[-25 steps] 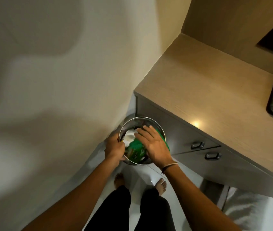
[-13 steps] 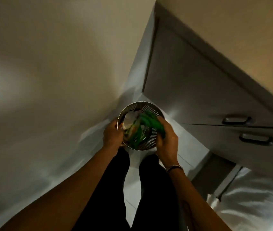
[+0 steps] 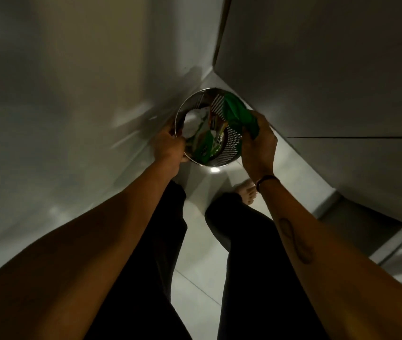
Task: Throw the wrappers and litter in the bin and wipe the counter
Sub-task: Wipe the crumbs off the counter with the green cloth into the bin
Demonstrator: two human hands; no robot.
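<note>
A: Where is the bin (image 3: 229,153)?
B: Centre, in the floor corner; the left hand (image 3: 168,146) grips its nine o'clock rim.
A: The right hand (image 3: 258,143)?
B: At three o'clock, clutching a green cloth (image 3: 238,114); wrappers (image 3: 202,141) lie inside.

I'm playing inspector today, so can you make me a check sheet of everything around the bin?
Surface: pale tiled floor; the counter top is out of view.
Job's things: round perforated metal bin on the floor in the corner, holding white crumpled litter and green wrappers; a green cloth drapes over its far right rim.
Clutter: nothing seen outside the bin.
Hands: left hand grips the bin's left rim; right hand holds the green cloth at the right rim.
Cables: nothing seen.
Surroundings: wall on the left, grey cabinet fronts on the right, black trousers, one bare foot.
</note>
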